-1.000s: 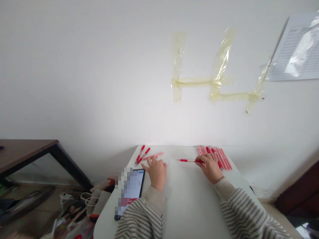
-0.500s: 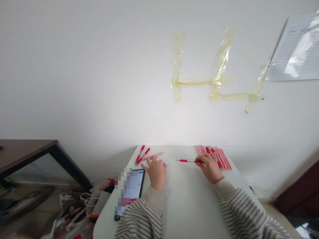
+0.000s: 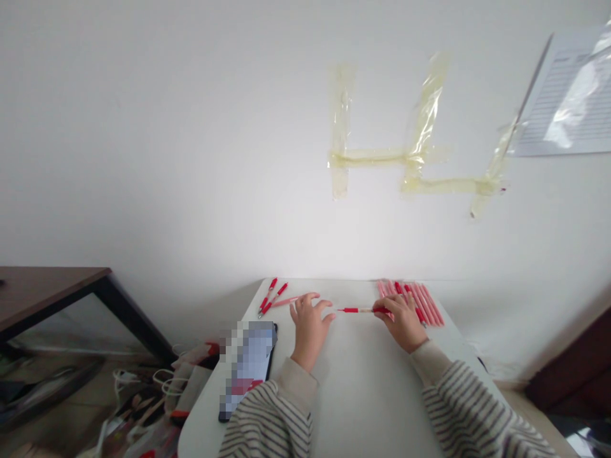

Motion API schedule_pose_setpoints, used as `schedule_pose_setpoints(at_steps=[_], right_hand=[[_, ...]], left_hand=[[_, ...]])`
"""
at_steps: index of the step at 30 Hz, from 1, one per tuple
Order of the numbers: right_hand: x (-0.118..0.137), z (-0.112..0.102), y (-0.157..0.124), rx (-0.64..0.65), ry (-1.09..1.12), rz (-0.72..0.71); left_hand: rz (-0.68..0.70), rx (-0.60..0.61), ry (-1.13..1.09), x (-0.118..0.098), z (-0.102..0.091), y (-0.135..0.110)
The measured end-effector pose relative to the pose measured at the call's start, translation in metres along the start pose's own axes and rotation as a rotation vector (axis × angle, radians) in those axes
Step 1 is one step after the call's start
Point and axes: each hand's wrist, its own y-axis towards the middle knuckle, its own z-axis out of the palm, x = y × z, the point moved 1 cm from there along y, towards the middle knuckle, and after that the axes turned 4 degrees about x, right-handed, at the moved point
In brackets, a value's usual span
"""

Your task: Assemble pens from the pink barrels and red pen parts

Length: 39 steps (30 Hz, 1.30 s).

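Currently, the red-and-white pen (image 3: 358, 310) is held roughly crosswise over the far middle of the white table (image 3: 372, 394), thin tip directed left. The right hand (image 3: 400, 318) grips its right end between thumb and fingers. The left hand (image 3: 312, 324) is just beside the tip, fingers curved and spread; whether it pinches a small part cannot be told. Judged by the bare tip, this pen is unfinished. Two red pens (image 3: 273, 300) lie far left beside a pink stick (image 3: 286, 301); a mostly pink row (image 3: 434, 305) lies far right, state undetermined. A phone (image 3: 251, 369) lies near left
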Motion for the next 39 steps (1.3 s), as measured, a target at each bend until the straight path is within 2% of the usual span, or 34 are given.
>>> schedule_pose_setpoints(at_steps=[6,17,30,39], right_hand=[[0.003,-0.002,0.001,-0.014,-0.007,-0.033],[0.003,-0.001,0.001,-0.011,-0.001,-0.039],[-0.002,0.000,0.000,0.012,-0.020,0.071],[-0.006,0.003,0.000,0.024,-0.056,0.097]], left_hand=[[0.054,0.026,-0.052,-0.002,0.007,-0.002],[0.056,0.009,-0.028,0.000,0.005,-0.003],[-0.035,-0.080,0.028,0.009,-0.001,0.003],[-0.082,-0.088,-0.010,0.012,-0.006,0.005]])
